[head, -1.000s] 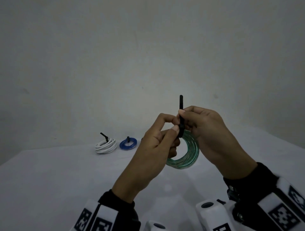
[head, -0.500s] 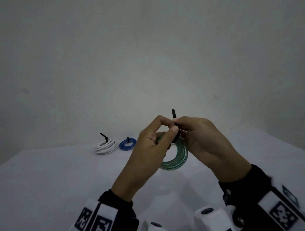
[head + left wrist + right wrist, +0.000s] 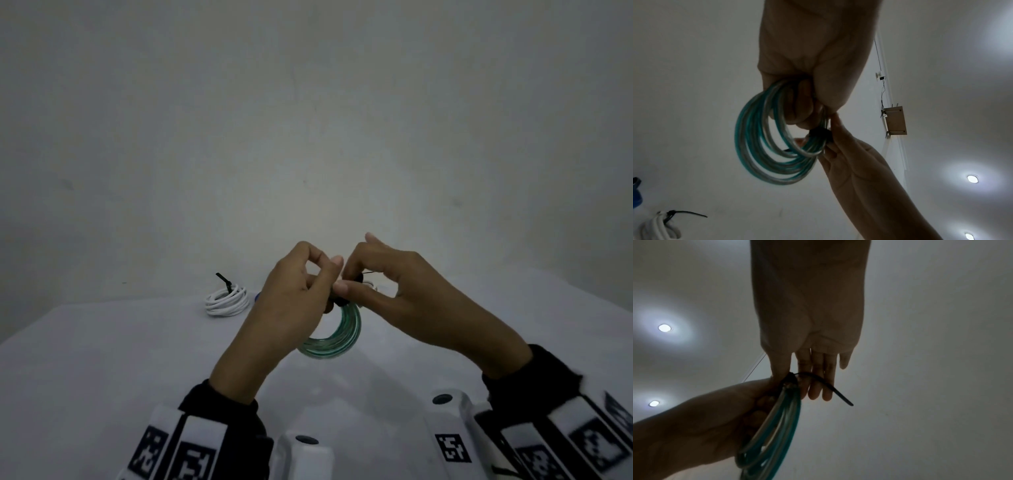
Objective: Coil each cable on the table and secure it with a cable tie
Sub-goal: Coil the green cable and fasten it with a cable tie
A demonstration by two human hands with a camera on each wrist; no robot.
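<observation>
In the head view, the long black tail of the cable tie that stood upright above the fingers a second ago no longer does; only a short thin black piece [image 3: 368,273] shows beside the right thumb. Both hands sit lower in the frame, just below centre, than they did then. The left hand [image 3: 291,301] has its fingers curled round the upper part of the coiled green and translucent cable [image 3: 337,337], thumb and forefinger meeting above it. The right hand [image 3: 404,298] pinches the black cable tie at the top of the coil, right beside the left fingertips, its other fingers raised. The coil hangs below both grips, above the white table [image 3: 102,359]. At the left of the frame a tied coil of white cable [image 3: 226,301] lies on the table; a sliver of the blue coil [image 3: 256,296] peeks out from behind the left hand.

In the left wrist view, the left hand [image 3: 813,56] fills the upper centre, fingers hooked through the green coil [image 3: 764,155]. The black tie band [image 3: 821,134] wraps the strands at the coil's right edge, where the right hand [image 3: 851,164] meets it from the lower right. The white coil [image 3: 657,227] sits at the lower left.

In the right wrist view, the right hand [image 3: 809,331] reaches down from the top; its thumb and forefinger hold the tie at the top of the coil [image 3: 777,426], and the loose black tail [image 3: 830,389] curves out to the lower right across the straightened fingers. The left hand [image 3: 705,423] grips the coil from the lower left.
</observation>
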